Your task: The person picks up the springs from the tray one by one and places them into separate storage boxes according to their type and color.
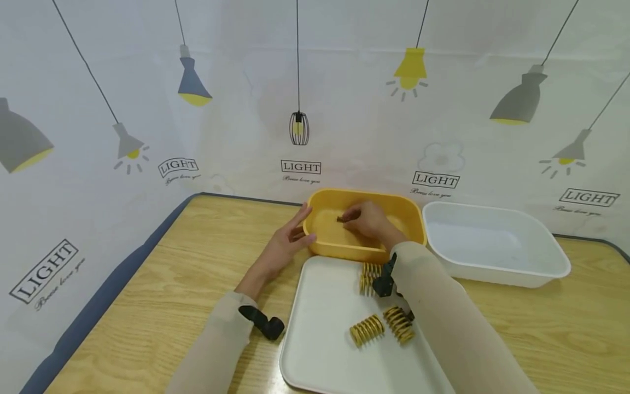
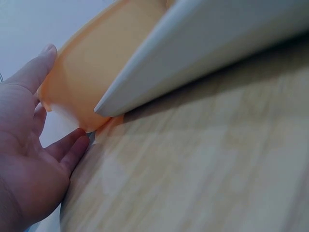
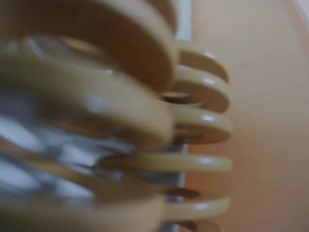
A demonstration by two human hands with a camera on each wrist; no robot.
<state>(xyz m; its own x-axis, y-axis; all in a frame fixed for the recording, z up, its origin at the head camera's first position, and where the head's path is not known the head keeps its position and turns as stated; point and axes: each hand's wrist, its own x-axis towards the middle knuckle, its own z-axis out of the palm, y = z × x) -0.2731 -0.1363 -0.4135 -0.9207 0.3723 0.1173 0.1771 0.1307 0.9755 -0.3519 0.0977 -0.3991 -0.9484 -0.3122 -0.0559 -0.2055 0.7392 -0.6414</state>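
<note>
My right hand [image 1: 366, 220] reaches down inside the yellow bin [image 1: 344, 253], its fingertips pinching a small dark brown piece [image 1: 340, 219]. Most of that piece is hidden, so its kind is unclear. With fingers fairly straight and spread, my left hand [image 1: 284, 244] touches the bin's left end; the left wrist view shows its thumb [image 2: 43, 65] against the bin wall. Gold coil springs lie on the white tray: one spring [image 1: 369, 279] by the bin, two more [image 1: 366, 330] side by side lower down. Spring coils [image 3: 205, 123] fill much of the right wrist view, blurred.
The white tray [image 1: 320, 334] stands on the wooden table [image 1: 206, 246] in front of the yellow bin. To the bin's right sits a white bin [image 1: 492, 241]. A cloth with printed lamps [image 1: 354, 137] hangs behind. My right forearm covers part of the tray.
</note>
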